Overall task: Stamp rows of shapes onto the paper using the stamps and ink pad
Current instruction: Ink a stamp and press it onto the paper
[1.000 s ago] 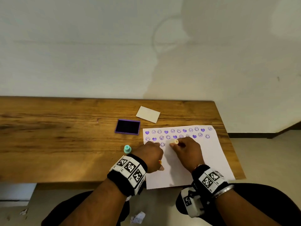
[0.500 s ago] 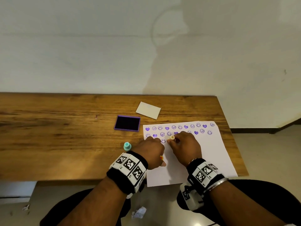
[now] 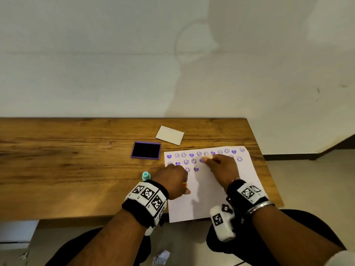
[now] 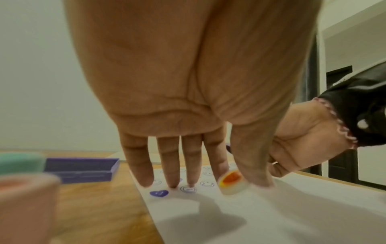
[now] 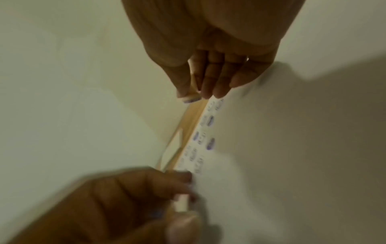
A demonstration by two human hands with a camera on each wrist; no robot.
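The white paper (image 3: 207, 196) lies at the table's right end, with rows of purple hearts and smiley faces along its far edge. My right hand (image 3: 208, 158) pinches a cream stamp (image 3: 209, 156) just above the second row; its inked purple face (image 5: 191, 99) shows in the right wrist view. A purple heart print (image 3: 196, 169) sits in the third row beside a smiley. My left hand (image 3: 172, 177) presses straight fingertips (image 4: 173, 183) on the paper's left part and pinches an orange-topped stamp (image 4: 230, 183) between thumb and forefinger. The purple ink pad (image 3: 146, 150) lies open left of the paper.
A teal stamp (image 3: 146, 176) stands on the wooden table (image 3: 67, 169) by my left wrist, and a pink stamp (image 4: 25, 198) shows blurred close to the left wrist camera. A white card (image 3: 170, 134) lies behind the ink pad. The wall runs along the table's far edge.
My right hand has lifted the cream stamp off the third row and moved it away to the far right, uncovering a purple heart print. The left hand has stayed on the paper.
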